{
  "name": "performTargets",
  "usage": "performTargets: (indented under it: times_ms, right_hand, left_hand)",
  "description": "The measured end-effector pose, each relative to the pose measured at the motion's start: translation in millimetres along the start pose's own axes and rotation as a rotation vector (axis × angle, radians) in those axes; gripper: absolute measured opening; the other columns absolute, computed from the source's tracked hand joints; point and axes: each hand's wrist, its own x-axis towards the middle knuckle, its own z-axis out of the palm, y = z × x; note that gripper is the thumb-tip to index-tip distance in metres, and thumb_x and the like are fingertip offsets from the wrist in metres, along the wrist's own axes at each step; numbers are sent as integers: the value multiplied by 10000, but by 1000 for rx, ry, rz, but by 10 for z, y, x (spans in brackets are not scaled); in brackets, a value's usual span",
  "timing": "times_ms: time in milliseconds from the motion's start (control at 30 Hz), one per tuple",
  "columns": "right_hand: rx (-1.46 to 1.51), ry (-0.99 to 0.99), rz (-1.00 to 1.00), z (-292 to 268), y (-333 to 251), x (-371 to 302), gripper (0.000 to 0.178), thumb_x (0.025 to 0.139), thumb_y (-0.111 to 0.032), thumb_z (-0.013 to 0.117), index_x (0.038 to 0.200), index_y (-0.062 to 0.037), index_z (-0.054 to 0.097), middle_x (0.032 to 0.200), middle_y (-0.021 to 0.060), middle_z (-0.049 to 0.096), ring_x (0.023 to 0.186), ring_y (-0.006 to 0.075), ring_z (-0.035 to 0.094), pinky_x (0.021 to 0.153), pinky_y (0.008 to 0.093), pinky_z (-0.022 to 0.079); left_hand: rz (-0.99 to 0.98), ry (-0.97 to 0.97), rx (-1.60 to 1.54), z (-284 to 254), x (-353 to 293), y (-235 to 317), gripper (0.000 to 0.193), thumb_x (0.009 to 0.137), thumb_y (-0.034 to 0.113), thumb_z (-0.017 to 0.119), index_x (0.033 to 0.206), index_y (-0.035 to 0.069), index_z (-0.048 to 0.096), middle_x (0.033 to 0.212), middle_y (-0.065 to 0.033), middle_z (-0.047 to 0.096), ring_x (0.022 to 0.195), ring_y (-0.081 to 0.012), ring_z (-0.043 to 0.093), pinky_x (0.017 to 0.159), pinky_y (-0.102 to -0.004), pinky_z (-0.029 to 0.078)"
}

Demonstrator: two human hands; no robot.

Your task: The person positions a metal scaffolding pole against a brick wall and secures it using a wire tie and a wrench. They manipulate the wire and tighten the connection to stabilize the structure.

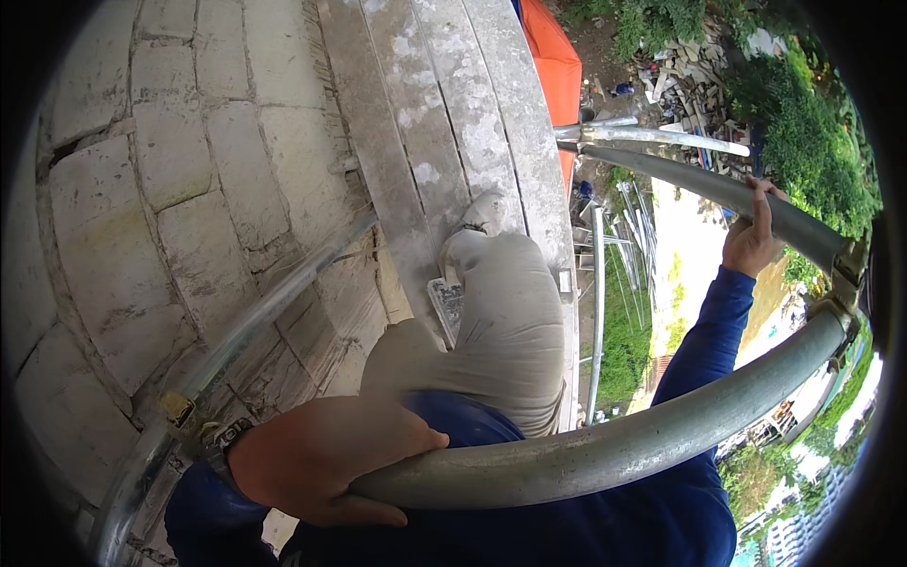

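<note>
A thick grey scaffold tube (605,444) crosses in front of my body, bowed by the lens. At its left end my left hand (331,458) is closed around it, with a watch (227,439) on the wrist. On the right, my right hand (753,236) has its fingers wrapped over a second scaffold tube (652,170), a rail running from the platform's outer side. Metal couplers (846,283) sit where the two tubes come together at the far right. My bent leg in beige trousers (505,331) rests on the planks, with a dusty shoe (487,215).
Grey planks (444,104) form a narrow walkway beside a block wall (179,170). Another tube (274,302) slants along the wall at left. Orange sheeting (550,66) hangs outside the planks. Far below lie rubble (685,76), grass and loose tubes (638,241).
</note>
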Motion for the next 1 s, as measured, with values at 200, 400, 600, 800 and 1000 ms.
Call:
performTargets:
  times_ms: [200, 400, 600, 800, 1000]
  right_hand:
    - [293, 34, 346, -13, -93, 46, 264, 910, -99, 671, 1128, 40, 617, 1132, 180, 677, 1149, 298, 640, 1068, 422, 467]
    - [339, 43, 344, -27, 27, 39, 284, 912, -101, 681, 1144, 50, 619, 1149, 172, 676, 1155, 284, 634, 1084, 413, 453]
    - [-678, -134, -538, -181, 372, 143, 277, 983, -1, 599, 1225, -117, 671, 1180, 125, 695, 1069, 295, 689, 948, 411, 562]
    - [-638, -68, -466, -412, 1345, 71, 346, 1002, 30, 561, 1287, -129, 676, 1269, 158, 667, 1123, 301, 682, 937, 406, 577]
    - [-723, 35, -540, -359, 1547, 131, 434, 999, 46, 555, 1347, -192, 660, 1307, 149, 670, 1126, 304, 693, 935, 408, 576]
  left_hand:
    - [8, -18, -26, -75, 2, -15, 709, 886, 445, 759, 1411, 24, 535, 1308, -141, 632, 1139, -296, 653, 932, -410, 544]
    - [12, -13, 49, -48, -20, 18, 705, 901, 446, 738, 1425, 28, 520, 1318, -137, 615, 1147, -304, 645, 936, -419, 539]
    - [61, 76, 143, 70, -110, -41, 686, 937, 443, 695, 1438, 14, 508, 1313, -169, 607, 1152, -332, 632, 943, -427, 530]
    - [27, 189, 263, 248, -217, 100, 700, 949, 409, 689, 1468, -9, 476, 1283, -223, 608, 1155, -369, 615, 985, -454, 499]
    - [-11, 296, 346, 469, -315, 197, 671, 924, 322, 719, 1464, -2, 488, 1251, -207, 642, 1131, -364, 626, 977, -459, 491]
